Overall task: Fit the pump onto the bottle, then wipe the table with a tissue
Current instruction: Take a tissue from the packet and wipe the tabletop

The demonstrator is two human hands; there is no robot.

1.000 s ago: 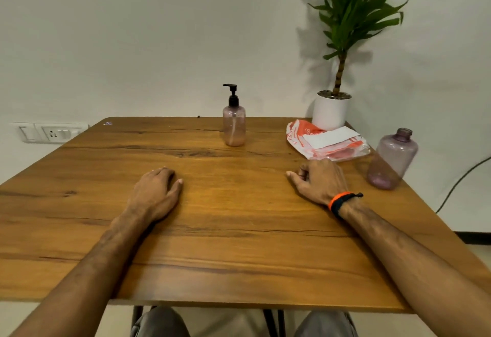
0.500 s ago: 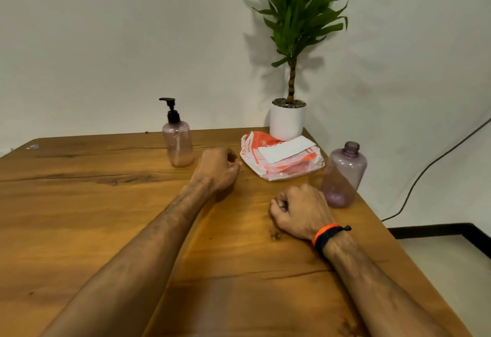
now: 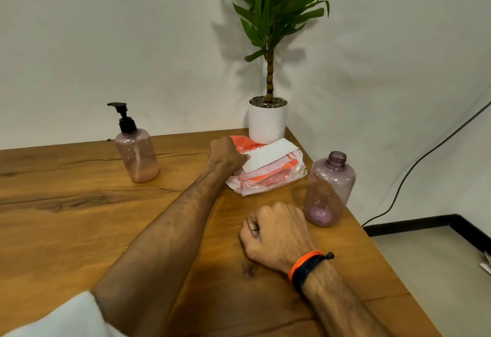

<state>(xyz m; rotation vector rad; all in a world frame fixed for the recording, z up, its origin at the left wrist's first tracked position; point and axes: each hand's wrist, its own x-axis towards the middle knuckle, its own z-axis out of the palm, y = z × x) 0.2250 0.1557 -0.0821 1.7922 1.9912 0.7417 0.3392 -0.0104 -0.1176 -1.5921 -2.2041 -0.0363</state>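
Note:
A pink bottle [image 3: 136, 156] with a black pump [image 3: 122, 117] fitted on it stands upright at the back of the wooden table [image 3: 79, 230]. An empty purple bottle [image 3: 329, 190] with an open neck stands near the right edge. Between them lies an orange and white tissue pack [image 3: 268, 177] with a white flap on top. My left hand [image 3: 225, 153] is stretched across to the pack's left end and touches it at the flap; its fingers are hidden behind the back of the hand. My right hand [image 3: 276, 233] rests on the table as a loose fist, just left of the purple bottle, holding nothing.
A green plant in a white pot [image 3: 267, 121] stands at the far right corner, right behind the tissue pack. The table's right edge runs close past the purple bottle. A black cable [image 3: 425, 156] hangs along the wall to the right.
My left hand has moved forward and to the right, from beside the pump bottle to the tissue pack. My right hand has stayed as a fist. The view has turned slightly right.

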